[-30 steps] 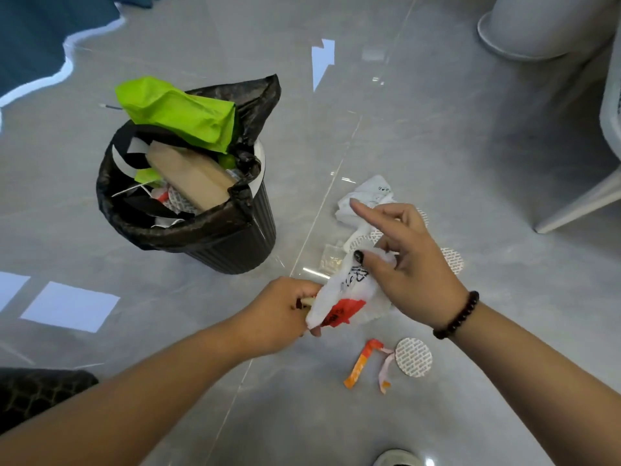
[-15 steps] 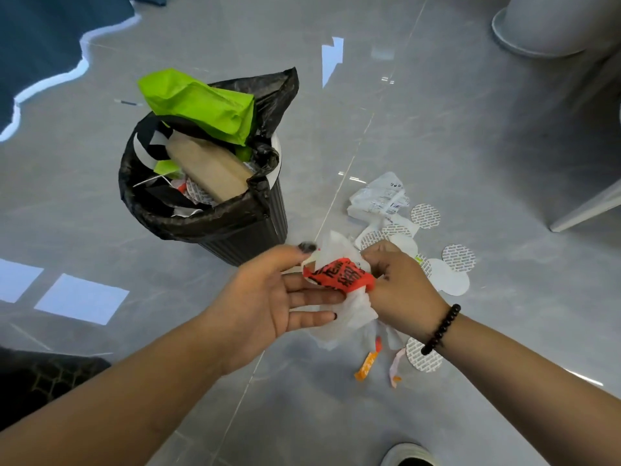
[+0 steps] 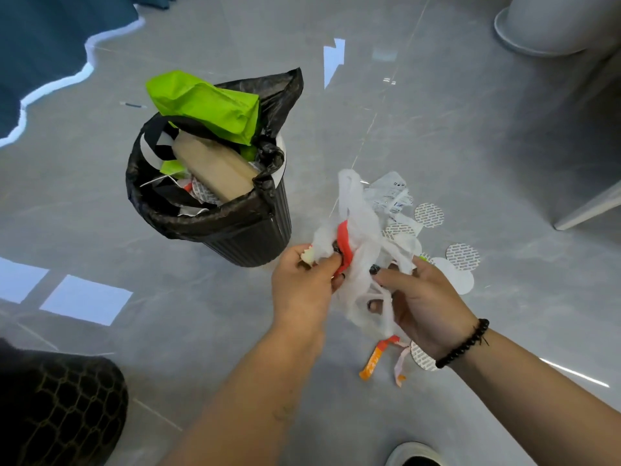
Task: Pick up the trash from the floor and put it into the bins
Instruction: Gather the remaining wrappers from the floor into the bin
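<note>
A thin white plastic bag [image 3: 361, 237] with a red print hangs between both hands above the floor. My left hand [image 3: 307, 284] pinches its left side together with a small pale scrap. My right hand [image 3: 421, 301] holds the bag's lower right part, fingers curled through the film. To the left stands a black ribbed bin [image 3: 247, 232] lined with a black bag, stuffed with a green bag [image 3: 208, 105], a brown paper piece [image 3: 215, 169] and scraps. Loose on the floor are round foil seals [image 3: 462, 257], a crumpled white wrapper [image 3: 391, 193] and orange strips [image 3: 376, 359].
A grey tiled floor [image 3: 437, 129] stretches around. A white round base [image 3: 551, 25] stands at the top right, with a white furniture leg [image 3: 588, 210] at the right edge. A blue rug [image 3: 43, 48] lies top left. My patterned knee [image 3: 57, 408] is at the bottom left, a shoe tip [image 3: 413, 455] below.
The bag was bunched low between my hands; now it is lifted and spread out. My left hand went from open under it to pinching it. The view came closer to the bin.
</note>
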